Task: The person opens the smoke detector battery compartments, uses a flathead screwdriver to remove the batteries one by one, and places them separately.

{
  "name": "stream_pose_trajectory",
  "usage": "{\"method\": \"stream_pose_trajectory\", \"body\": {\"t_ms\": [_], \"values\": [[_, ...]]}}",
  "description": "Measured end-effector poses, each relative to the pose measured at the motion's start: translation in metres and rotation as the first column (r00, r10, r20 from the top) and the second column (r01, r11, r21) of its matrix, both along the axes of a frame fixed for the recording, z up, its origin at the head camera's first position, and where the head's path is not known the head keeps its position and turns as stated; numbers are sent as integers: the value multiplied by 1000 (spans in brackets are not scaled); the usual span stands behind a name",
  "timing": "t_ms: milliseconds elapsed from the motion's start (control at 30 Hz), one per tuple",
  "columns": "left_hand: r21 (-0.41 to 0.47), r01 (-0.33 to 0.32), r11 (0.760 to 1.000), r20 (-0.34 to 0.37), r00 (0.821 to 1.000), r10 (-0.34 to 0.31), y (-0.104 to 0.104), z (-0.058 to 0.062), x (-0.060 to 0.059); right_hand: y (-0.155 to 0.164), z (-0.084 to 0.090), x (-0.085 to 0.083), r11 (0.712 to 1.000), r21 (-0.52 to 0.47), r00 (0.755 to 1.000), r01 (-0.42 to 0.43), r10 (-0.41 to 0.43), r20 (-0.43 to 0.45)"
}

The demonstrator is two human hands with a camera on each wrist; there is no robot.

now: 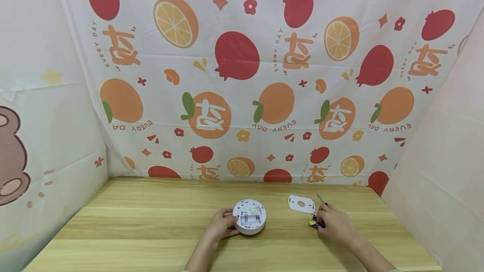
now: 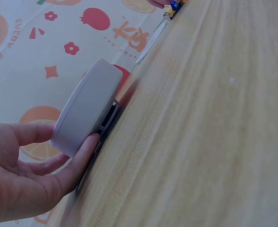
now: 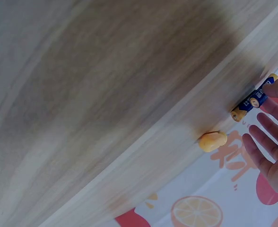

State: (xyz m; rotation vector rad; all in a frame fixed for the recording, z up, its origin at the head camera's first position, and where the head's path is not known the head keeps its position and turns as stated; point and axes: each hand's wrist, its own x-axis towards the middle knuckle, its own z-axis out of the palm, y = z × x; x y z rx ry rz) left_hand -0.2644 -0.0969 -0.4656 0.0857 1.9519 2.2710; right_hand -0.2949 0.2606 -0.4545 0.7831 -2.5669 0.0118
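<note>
A wooden table [image 1: 151, 221] stands before a fruit-print cloth [image 1: 234, 58]. At lower centre the left hand [image 1: 221, 226] grips the round white device [image 1: 249, 216]. Right of it, the right hand [image 1: 332, 221], fingers loose, touches a battery [image 3: 253, 101]; pinching it at the middle seems best.

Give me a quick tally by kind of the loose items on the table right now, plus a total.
Round white detector body, held by the left hand: 1
Flat white mounting plate: 1
Batteries, by the right hand: at least 1, more may be hidden
Small yellow piece: 1
Total: 4 visible
</note>
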Motion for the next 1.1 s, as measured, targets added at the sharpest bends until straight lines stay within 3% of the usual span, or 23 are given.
{"method": "stream_pose_trajectory", "body": {"t_ms": [1100], "values": [[3, -4, 1000, 0, 1000, 4, 2, 1, 2, 8, -2, 2, 998, 25, 998, 57, -58, 33]]}}
